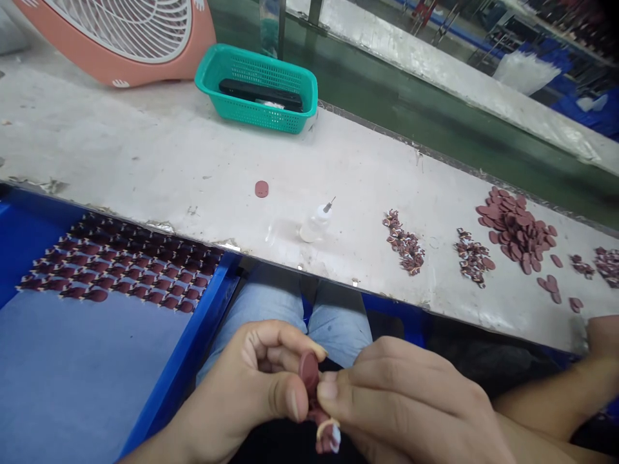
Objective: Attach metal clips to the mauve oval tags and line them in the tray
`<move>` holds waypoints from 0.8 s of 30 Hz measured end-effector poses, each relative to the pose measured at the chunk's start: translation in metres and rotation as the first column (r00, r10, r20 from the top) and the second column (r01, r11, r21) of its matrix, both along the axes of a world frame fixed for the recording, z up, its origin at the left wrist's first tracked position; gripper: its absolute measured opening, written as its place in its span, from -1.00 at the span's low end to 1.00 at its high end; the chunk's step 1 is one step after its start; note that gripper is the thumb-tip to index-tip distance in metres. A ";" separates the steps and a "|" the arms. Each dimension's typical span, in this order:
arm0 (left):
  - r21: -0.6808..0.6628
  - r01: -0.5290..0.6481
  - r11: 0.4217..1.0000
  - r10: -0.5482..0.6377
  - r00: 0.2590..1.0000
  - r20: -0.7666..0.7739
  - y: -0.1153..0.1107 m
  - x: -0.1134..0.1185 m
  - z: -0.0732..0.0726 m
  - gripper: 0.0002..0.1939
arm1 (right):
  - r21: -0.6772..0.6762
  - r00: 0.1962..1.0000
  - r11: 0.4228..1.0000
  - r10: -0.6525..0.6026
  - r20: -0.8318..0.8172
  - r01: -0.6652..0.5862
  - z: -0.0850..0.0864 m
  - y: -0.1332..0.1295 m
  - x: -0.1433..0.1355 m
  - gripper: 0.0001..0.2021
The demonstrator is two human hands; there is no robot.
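Low in the view, my left hand point(251, 380) pinches a reddish-brown oval disc point(308, 370) between thumb and fingers. Pressed against it from the right is my right hand point(406, 399), its fingers closed on a small reddish-brown figure point(329, 435) with a pale, cream-edged part at its lower end. Disc and figure touch; the join is partly hidden by my fingertips. Beyond my hands, a small clear bottle point(315, 224) with a metal needle tip stands on the white table point(232, 148). A single disc point(262, 189) lies to its left.
A blue tray point(193, 322) at the left holds rows of assembled pieces. Small figures point(406, 245) and a pile of discs point(517, 229) lie at the right. Farther back are a green basket point(256, 119) and a pink fan point(198, 38). Another person's arm point(565, 386) is at the right.
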State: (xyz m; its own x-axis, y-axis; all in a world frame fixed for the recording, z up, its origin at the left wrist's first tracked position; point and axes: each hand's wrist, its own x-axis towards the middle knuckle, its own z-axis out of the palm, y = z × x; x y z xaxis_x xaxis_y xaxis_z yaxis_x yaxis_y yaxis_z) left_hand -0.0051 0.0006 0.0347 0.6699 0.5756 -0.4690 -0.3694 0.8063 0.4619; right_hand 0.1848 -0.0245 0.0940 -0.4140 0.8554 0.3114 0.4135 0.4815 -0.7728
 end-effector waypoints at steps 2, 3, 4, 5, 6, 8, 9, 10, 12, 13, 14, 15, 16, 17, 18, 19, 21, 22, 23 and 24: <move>-0.016 -0.015 1.000 0.015 0.999 0.033 0.003 0.004 -0.001 -0.65 | 0.032 1.000 0.999 -0.006 -0.009 0.006 -0.005 0.004 0.000 -0.62; -0.021 -0.023 1.000 0.024 0.999 0.029 0.005 0.005 -0.003 -0.65 | 0.036 1.000 0.999 0.000 -0.011 0.001 -0.008 0.007 0.001 -0.67; -0.024 -0.036 0.999 0.036 0.999 0.008 0.006 0.006 -0.005 -0.65 | 0.034 1.000 0.999 0.002 -0.015 -0.002 -0.011 0.009 0.001 -0.71; -0.025 -0.046 0.999 0.045 0.999 -0.013 0.006 0.006 -0.007 -0.64 | 0.031 1.000 1.000 0.000 -0.020 0.001 -0.014 0.011 0.001 -0.75; -0.029 -0.057 0.998 0.056 0.998 -0.036 0.006 0.006 -0.010 -0.63 | 0.032 1.000 0.999 -0.004 -0.030 0.005 -0.017 0.012 0.001 -0.78; -0.046 -0.071 0.996 0.068 0.995 -0.069 0.006 0.006 -0.015 -0.63 | 0.032 0.999 0.999 -0.019 -0.047 0.020 -0.023 0.015 0.000 -0.81; -0.054 -0.077 0.996 0.072 0.994 -0.079 0.006 0.006 -0.016 -0.62 | 0.031 0.998 0.999 -0.022 -0.052 0.023 -0.025 0.015 0.000 -0.82; -0.062 -0.083 0.995 0.077 0.993 -0.087 0.007 0.006 -0.017 -0.62 | 0.029 0.998 0.999 -0.023 -0.054 0.025 -0.028 0.016 0.000 -0.82; -0.072 -0.095 0.993 0.087 0.991 -0.099 0.008 0.006 -0.018 -0.61 | 0.019 0.998 1.000 -0.021 -0.054 0.022 -0.030 0.018 0.000 -0.84; -0.073 -0.099 0.992 0.091 0.990 -0.104 0.008 0.006 -0.018 -0.61 | 0.011 0.999 1.000 -0.022 -0.049 0.023 -0.031 0.019 0.000 -0.85; -0.072 -0.105 0.992 0.097 0.990 -0.106 0.009 0.006 -0.018 -0.61 | 0.006 0.999 1.000 -0.022 -0.045 0.023 -0.032 0.019 0.000 -0.86; -0.071 -0.111 0.991 0.103 0.989 -0.109 0.009 0.006 -0.017 -0.60 | 0.001 0.999 1.000 -0.024 -0.041 0.024 -0.033 0.020 -0.001 -0.86; -0.070 -0.117 0.991 0.109 0.988 -0.110 0.009 0.006 -0.017 -0.61 | -0.002 0.999 1.000 -0.027 -0.039 0.026 -0.033 0.021 -0.001 -0.86; -0.069 -0.121 0.990 0.113 0.987 -0.112 0.009 0.005 -0.018 -0.61 | -0.005 0.999 1.000 -0.029 -0.036 0.029 -0.034 0.021 -0.001 -0.86; -0.065 -0.125 0.990 0.118 0.987 -0.113 0.009 0.005 -0.018 -0.61 | -0.010 0.999 0.999 -0.032 -0.033 0.032 -0.034 0.022 -0.001 -0.85; -0.062 -0.128 0.990 0.120 0.986 -0.116 0.010 0.005 -0.019 -0.62 | -0.015 0.999 0.999 -0.033 -0.030 0.032 -0.034 0.022 -0.001 -0.85; -0.058 -0.134 0.989 0.127 0.985 -0.119 0.010 0.005 -0.020 -0.63 | -0.026 0.999 0.999 -0.033 -0.019 0.032 -0.034 0.023 -0.001 -0.85; -0.055 -0.135 0.989 0.128 0.985 -0.120 0.010 0.006 -0.021 -0.63 | -0.027 0.999 0.999 -0.032 -0.016 0.031 -0.035 0.024 -0.001 -0.85; -0.054 -0.135 0.989 0.127 0.985 -0.120 0.011 0.006 -0.022 -0.64 | -0.024 0.999 0.999 -0.030 -0.016 0.030 -0.035 0.025 -0.001 -0.85; -0.054 -0.133 0.990 0.126 0.985 -0.117 0.011 0.006 -0.023 -0.64 | -0.019 0.999 0.999 -0.028 -0.016 0.027 -0.035 0.026 0.000 -0.85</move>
State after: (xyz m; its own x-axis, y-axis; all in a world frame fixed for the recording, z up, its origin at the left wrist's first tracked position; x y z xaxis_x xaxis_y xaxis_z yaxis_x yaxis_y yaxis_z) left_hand 0.0007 0.0117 0.0121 0.5317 0.6221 -0.5747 -0.4209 0.7829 0.4581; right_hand 0.1846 0.0012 0.0590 -0.3852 0.8722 0.3015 0.4139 0.4553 -0.7883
